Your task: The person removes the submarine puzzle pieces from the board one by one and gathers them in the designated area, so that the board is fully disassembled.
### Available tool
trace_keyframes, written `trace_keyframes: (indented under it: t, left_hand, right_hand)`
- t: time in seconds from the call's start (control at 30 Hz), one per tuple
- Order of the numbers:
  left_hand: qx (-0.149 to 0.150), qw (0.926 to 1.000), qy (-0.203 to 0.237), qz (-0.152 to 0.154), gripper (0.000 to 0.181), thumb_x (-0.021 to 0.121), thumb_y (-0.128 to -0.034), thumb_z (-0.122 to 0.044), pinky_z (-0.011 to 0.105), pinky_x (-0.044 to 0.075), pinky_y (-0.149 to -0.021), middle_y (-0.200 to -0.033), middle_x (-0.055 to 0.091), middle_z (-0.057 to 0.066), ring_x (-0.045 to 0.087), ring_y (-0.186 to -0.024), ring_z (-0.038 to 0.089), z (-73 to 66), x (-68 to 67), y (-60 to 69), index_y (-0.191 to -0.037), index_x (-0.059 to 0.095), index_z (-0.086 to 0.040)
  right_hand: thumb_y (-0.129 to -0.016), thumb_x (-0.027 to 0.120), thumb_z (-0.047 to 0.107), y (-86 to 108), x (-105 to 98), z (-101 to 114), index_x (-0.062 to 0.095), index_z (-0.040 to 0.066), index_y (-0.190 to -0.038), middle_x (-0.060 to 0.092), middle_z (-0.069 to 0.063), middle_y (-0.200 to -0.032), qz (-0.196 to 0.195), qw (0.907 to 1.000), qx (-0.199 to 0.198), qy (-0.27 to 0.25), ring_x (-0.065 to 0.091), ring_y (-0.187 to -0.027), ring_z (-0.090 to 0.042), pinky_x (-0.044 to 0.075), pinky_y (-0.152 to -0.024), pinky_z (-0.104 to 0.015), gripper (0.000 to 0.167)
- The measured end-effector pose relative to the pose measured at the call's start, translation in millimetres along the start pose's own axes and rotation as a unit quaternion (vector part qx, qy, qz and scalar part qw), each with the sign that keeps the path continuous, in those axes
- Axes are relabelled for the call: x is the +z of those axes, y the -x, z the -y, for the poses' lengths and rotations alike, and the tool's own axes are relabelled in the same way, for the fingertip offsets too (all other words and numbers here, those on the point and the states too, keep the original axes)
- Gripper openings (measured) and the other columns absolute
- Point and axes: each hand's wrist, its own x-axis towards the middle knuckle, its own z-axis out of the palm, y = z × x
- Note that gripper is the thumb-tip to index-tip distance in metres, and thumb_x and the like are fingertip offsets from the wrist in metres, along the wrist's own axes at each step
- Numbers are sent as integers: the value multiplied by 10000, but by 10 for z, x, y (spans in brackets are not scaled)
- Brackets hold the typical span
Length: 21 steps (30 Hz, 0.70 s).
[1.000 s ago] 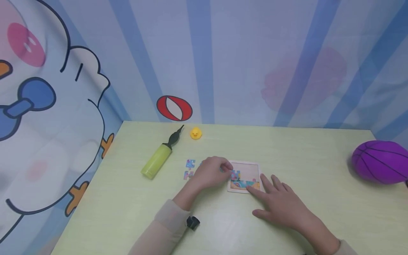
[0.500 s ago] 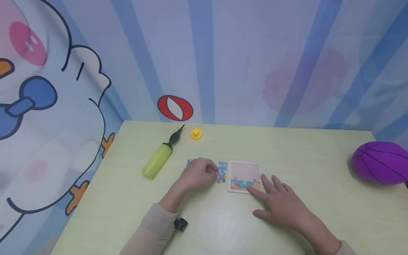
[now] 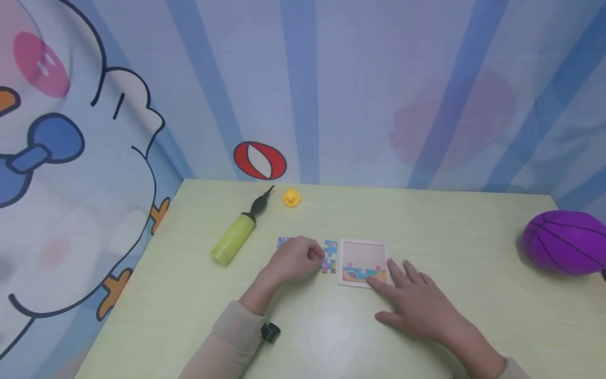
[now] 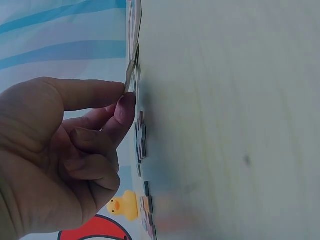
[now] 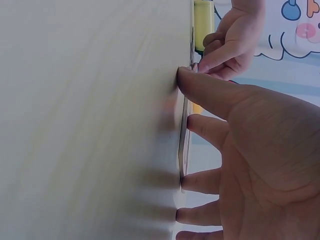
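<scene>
Jigsaw piece [image 4: 129, 77] pinched between thumb and fingers of left hand [image 3: 295, 259], beside puzzle tray [image 3: 363, 252], toward tabletop's [image 3: 450, 226] left edge. Tray partly filled, set well short of far edge; touched by right hand [image 3: 418, 308], fingers spread, released.

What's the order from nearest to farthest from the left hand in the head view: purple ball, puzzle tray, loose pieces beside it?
1. Loose pieces: just right of the left hand.
2. Puzzle tray: right, beyond the pieces.
3. Purple ball: far right.
</scene>
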Motion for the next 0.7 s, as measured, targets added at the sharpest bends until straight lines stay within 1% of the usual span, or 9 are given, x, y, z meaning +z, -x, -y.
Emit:
trace_keyframes:
  t: [0.2,0.4,0.57,0.7]
  left_hand:
    - [8,9998,-170,-64,105,720,-914,-85,337,519,-802,-878,687,-56,624,-839,124,-5,-14,6,-996,772,-123]
    - [128,9994,-248,-207,128,703,-930,-88,326,520,-817,-918,701,-46,626,-867,130,-20,-14,-3,-1028,779,-114]
    - [91,9997,-138,-151,140,704,-933,-108,338,522,-822,-925,699,-55,621,-873,136,-78,-6,4,-1052,777,-115]
    - [127,9998,-113,-98,143,708,-924,-106,337,521,-804,-906,691,-61,621,-857,136,-142,0,7,-1052,773,-117]
  right_hand:
    - [-907,729,559,-2,5,-2,565,288,-1506,409,-278,-1570,12,10000,-12,22,359,-1406,-586,370,-1036,-713,677]
    - [-914,724,556,1,-12,7,561,281,-1509,408,-284,-1569,38,10000,-3,-20,355,-1410,-581,375,-1035,-707,676]
    - [-916,723,553,1,-18,11,557,279,-1513,401,-289,-1570,40,10000,-1,-33,355,-1409,-582,373,-1036,-710,678]
    - [-914,725,553,2,-16,10,553,278,-1516,402,-288,-1570,-7,10000,-14,-12,361,-1406,-582,372,-1036,-711,684]
